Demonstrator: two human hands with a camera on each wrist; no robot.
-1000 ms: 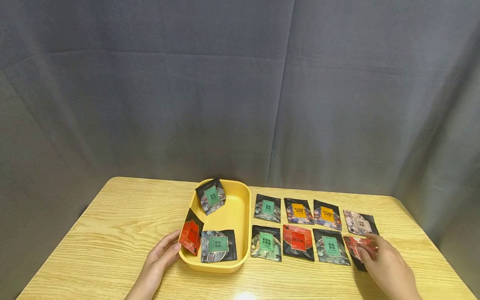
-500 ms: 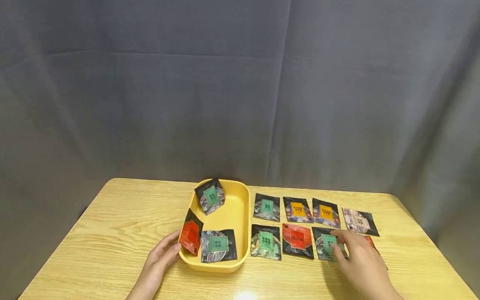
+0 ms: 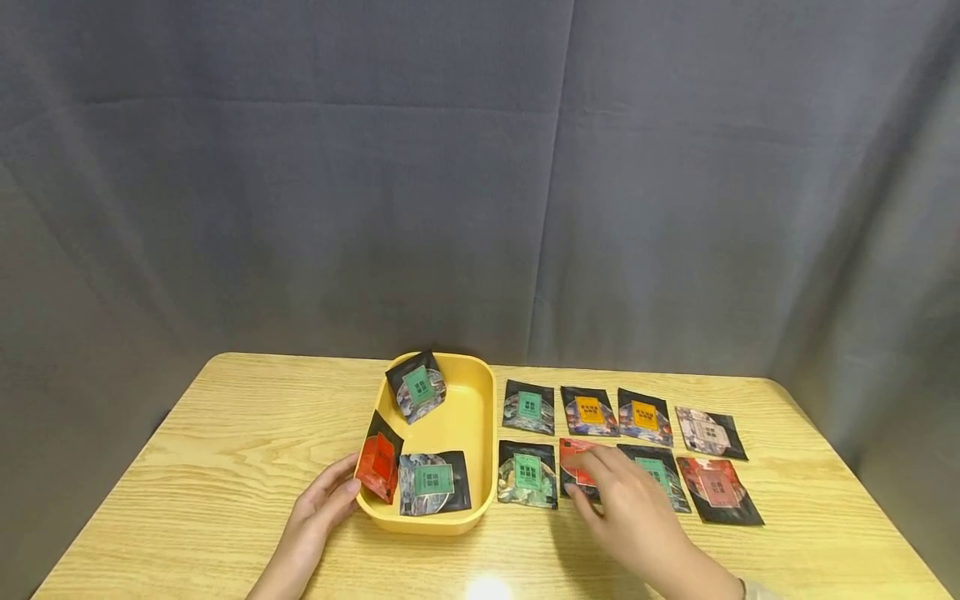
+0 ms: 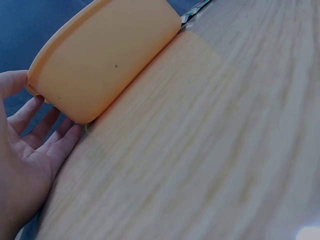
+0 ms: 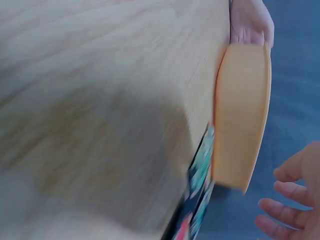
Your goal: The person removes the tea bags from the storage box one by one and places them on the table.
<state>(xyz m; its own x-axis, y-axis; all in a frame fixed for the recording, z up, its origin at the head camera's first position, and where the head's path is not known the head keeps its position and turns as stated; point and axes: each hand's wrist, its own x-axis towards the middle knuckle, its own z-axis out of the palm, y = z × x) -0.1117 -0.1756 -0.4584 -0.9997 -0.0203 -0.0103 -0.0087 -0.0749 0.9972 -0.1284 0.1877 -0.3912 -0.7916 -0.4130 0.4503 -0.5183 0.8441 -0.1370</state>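
Observation:
My left hand (image 3: 315,504) rests against the near left corner of a yellow plastic bin (image 3: 491,450). In the left wrist view its fingertips touch the bin's outer wall, and the thumb lies at the rim. Above a red-labelled black sachet (image 3: 566,454) hovers my right hand (image 3: 630,508), fingers loosely bent and holding nothing, covering part of that sachet. Inside the bin are a green-labelled sachet (image 3: 417,386) leaning at the back, a red-labelled sachet (image 3: 378,460) against the left wall, and another green-labelled sachet (image 3: 435,479) near the front.
Right of the bin, several sachets lie in two rows: green-labelled (image 3: 529,406), orange-labelled (image 3: 588,410) and pale (image 3: 709,432) at the back; green-labelled (image 3: 527,473) and pink-labelled (image 3: 720,490) in front. A grey curtain (image 3: 300,208) hangs behind the wooden table (image 3: 247,433).
My right hand has moved left from the pink-labelled sachet at the far right, past the green-labelled one, to above the red-labelled one. The pink-labelled sachet is now uncovered. My left hand stays put.

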